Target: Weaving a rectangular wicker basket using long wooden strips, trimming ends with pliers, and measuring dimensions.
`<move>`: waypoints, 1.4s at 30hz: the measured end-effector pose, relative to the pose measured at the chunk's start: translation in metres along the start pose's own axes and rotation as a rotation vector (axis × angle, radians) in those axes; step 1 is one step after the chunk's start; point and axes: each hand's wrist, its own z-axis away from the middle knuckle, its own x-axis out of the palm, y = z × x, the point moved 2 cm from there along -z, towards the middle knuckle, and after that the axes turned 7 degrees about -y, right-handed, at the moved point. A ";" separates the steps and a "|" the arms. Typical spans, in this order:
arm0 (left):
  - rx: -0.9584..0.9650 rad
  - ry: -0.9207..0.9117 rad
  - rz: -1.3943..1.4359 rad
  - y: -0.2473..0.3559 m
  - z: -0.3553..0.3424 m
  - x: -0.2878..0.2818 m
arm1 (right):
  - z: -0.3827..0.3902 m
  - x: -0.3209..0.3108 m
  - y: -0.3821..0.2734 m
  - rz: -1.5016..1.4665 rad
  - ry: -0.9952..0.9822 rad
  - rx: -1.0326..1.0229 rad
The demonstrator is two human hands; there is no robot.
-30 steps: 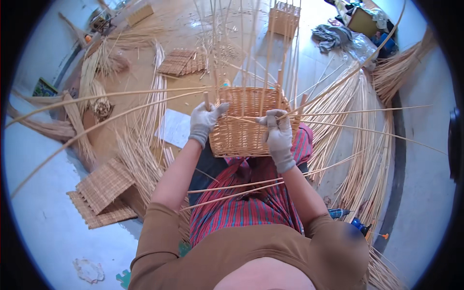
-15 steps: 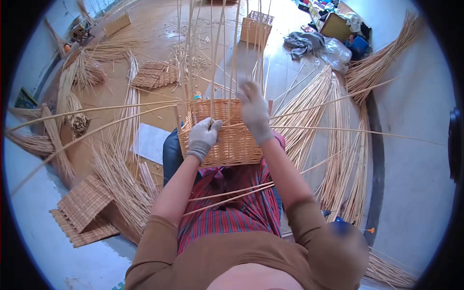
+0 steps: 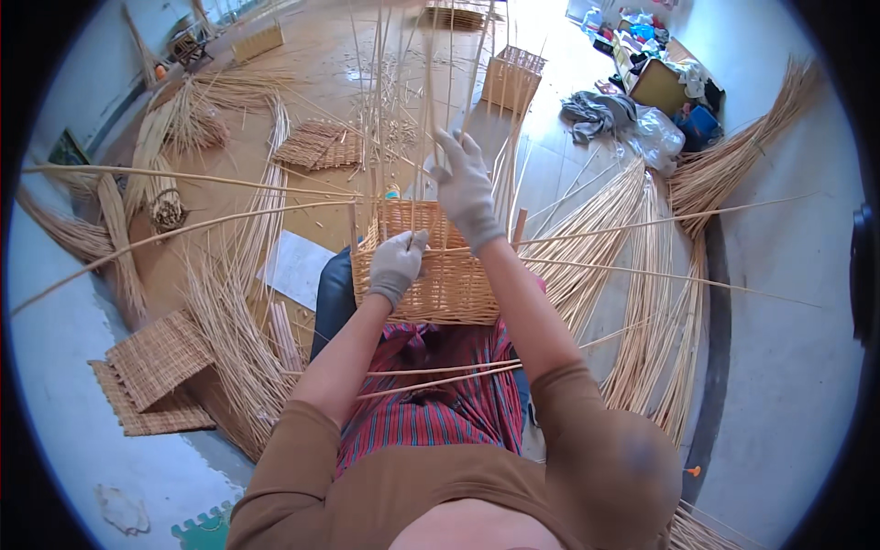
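Observation:
A half-woven rattan basket [image 3: 449, 291] rests on my lap, with long upright canes rising from its walls. My left hand [image 3: 396, 268], in a pale glove, presses against its near wall. Thumb and fingers pinch a cane there at the rim. My right hand [image 3: 469, 194], gloved too, is raised above the basket's middle. Its fingers are bent round a tall upright cane [image 3: 429, 101], which is blurred along its length. Short wooden posts [image 3: 521, 225] stand at the basket's near corners. Long weaving canes [image 3: 165, 236] stretch out sideways from the basket to left and right.
Loose cane bundles lie on the floor at right [image 3: 587, 243] and left [image 3: 225, 321]. Woven panels [image 3: 160, 362] are stacked at left, and others [image 3: 321, 145] lie ahead. A finished box [image 3: 511, 82] stands farther off. Bags and a filled bin [image 3: 655, 82] sit at far right.
My right hand has shifted slightly left, to the upright canes, and is less blurred. My left hand stays pinched at the basket's rim. The whole view has shifted a little.

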 end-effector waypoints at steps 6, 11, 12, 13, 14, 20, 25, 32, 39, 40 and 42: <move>-0.110 -0.088 0.015 0.007 0.007 -0.032 | 0.036 -0.024 0.003 -1.024 0.164 0.324; 0.039 -0.058 0.077 0.035 -0.016 -0.047 | 0.122 -0.017 0.040 -1.048 0.430 0.329; -0.168 -0.125 -0.127 0.061 -0.024 -0.053 | 0.117 -0.024 0.038 -1.087 0.441 0.374; -0.157 -0.035 -0.165 0.059 -0.029 -0.049 | 0.111 -0.029 0.033 -1.137 0.451 0.401; -0.139 0.079 -0.205 0.054 -0.039 -0.044 | 0.104 -0.029 0.027 -1.153 0.413 0.399; -0.087 0.118 0.205 0.051 -0.018 -0.036 | 0.121 -0.044 0.044 -1.055 0.179 0.420; 0.333 0.116 0.229 0.092 -0.008 -0.024 | 0.147 -0.086 0.084 -1.171 0.539 0.767; -0.036 -0.223 -0.100 0.078 -0.015 0.054 | 0.052 -0.080 0.057 -0.343 0.110 0.232; -0.154 -0.291 0.208 0.078 -0.019 0.053 | 0.076 -0.070 0.075 0.488 -0.028 0.002; -0.162 -0.304 0.236 0.081 -0.018 0.049 | 0.096 -0.068 0.080 0.501 -0.155 0.210; -0.114 -0.307 0.206 0.084 -0.018 0.050 | 0.116 -0.062 0.098 0.592 -0.191 0.386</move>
